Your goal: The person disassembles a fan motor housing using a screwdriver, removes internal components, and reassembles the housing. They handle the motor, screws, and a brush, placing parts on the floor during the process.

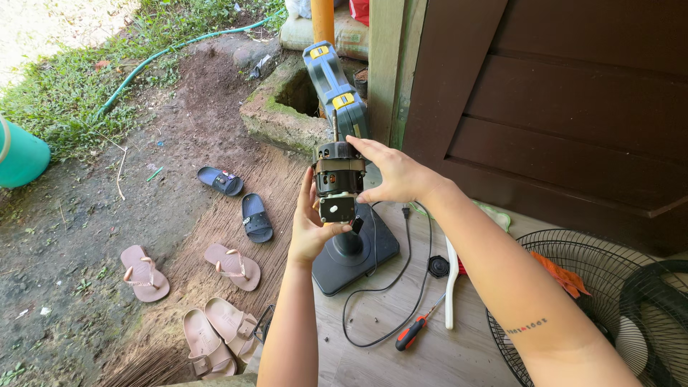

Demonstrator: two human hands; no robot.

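A bare fan motor (338, 179), black with a brown band and a thin shaft pointing up, stands on the neck of a dark fan base (373, 251). My left hand (308, 226) grips the motor's lower left side, by a small white block. My right hand (390, 172) wraps over the top right of the motor. A black cord (387, 287) runs from the stand and loops across the wooden floor.
A screwdriver (413, 332) with a red and black handle, a black round cap (438, 266) and a white plastic strip (451, 287) lie right of the base. A wire fan grille (573, 315) rests at right. A blue tool case (337, 89) leans behind the motor. Sandals (229, 266) lie on the dirt at left.
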